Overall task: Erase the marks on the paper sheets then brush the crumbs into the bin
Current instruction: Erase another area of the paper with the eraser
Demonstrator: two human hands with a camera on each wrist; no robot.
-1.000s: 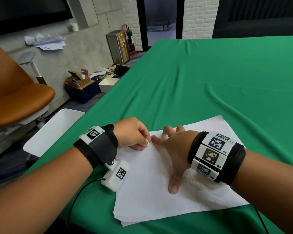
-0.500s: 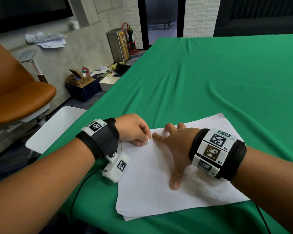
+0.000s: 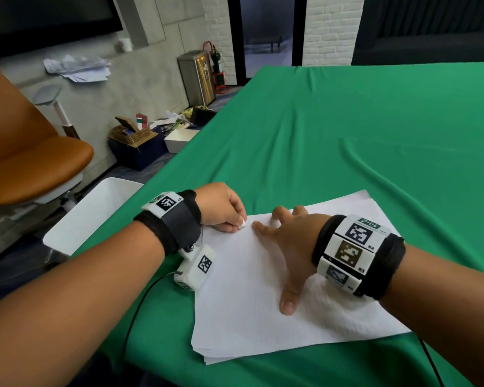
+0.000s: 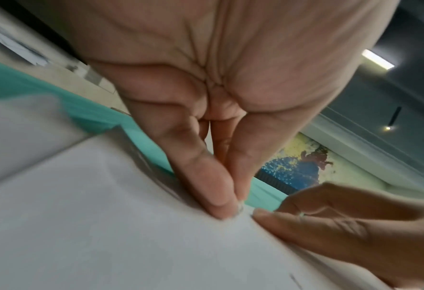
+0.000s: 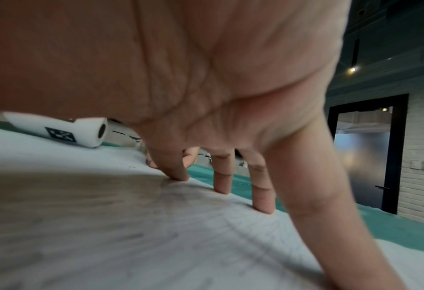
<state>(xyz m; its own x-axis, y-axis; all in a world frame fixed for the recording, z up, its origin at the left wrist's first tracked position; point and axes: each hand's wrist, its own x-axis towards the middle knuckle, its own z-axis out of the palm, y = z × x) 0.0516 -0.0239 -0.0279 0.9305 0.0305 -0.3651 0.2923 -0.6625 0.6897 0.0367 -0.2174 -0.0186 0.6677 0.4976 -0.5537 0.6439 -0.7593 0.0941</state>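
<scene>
A green table carries your stack of paper sheets; your right hand presses it flat, fingers spread, while your left hand pinches a small white eraser at the far-left corner. Rubbing hard there could crumple the edge

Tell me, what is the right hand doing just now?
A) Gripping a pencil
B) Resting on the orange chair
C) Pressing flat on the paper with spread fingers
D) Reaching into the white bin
C: the right hand lies with fingers spread straight on the paper, holding it down, while the left hand pinches a small white eraser at the sheet's far left corner.
</scene>
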